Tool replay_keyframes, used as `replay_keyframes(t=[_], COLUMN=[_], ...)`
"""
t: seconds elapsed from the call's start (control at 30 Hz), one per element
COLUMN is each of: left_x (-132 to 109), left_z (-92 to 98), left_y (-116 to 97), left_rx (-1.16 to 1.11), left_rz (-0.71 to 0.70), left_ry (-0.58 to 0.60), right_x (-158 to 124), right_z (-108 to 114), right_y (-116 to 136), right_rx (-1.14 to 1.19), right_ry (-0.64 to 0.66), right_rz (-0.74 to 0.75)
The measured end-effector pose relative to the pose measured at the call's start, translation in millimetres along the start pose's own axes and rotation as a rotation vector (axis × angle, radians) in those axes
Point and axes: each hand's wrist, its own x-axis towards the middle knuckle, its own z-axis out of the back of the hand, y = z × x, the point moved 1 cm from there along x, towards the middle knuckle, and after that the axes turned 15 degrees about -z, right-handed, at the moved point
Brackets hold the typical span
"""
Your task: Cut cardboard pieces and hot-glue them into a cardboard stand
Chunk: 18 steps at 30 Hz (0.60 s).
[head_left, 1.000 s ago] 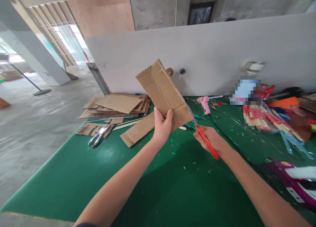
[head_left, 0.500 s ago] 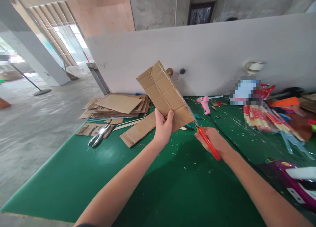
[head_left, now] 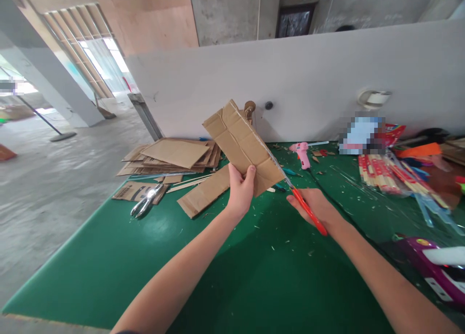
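Note:
My left hand (head_left: 241, 186) grips the lower edge of a creased piece of cardboard (head_left: 240, 139), thumb on its near face, holding it tilted above the table. Red-handled scissors (head_left: 308, 210) are in my right hand (head_left: 315, 205), their blades along the right edge of the cardboard near its lower corner. How far the blades are apart is hard to make out. Behind my left wrist a flat cardboard strip (head_left: 203, 192) lies on the green table (head_left: 174, 266).
Stacked cardboard pieces (head_left: 174, 154) and shiny metal pliers (head_left: 146, 201) lie at left. A pink glue gun (head_left: 302, 154) with its cord is behind my right hand. Packaged sticks (head_left: 378, 173) and a purple device (head_left: 432, 266) occupy the right. A white partition (head_left: 308, 77) stands behind.
The top of the cardboard has dipped lower, uncovering more of the brown roll behind it. Both hands keep their holds, and the scissors stay at the right edge.

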Motion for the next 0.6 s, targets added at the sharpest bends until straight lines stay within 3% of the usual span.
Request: replay_keyframes(t=[0.17,0.33,0.6], left_x=[-2.8,-2.6,-4.3], left_z=[-3.7,-5.7,-2.5], left_y=[-2.9,-8.1,-3.8], left_rx=[-0.006,0.03,-0.019], left_rz=[-0.001,-0.009,0.049], left_ry=[0.03,0.055,0.002], right_x=[-1.4,-2.6,-1.9], right_z=[2.1,2.9,2.3], right_y=[3.3,5.8,7.8], right_rx=[0.082,0.029,-0.021], right_ry=[0.053,-0.012,0.028], right_rz=[0.041,-0.016,-0.063])
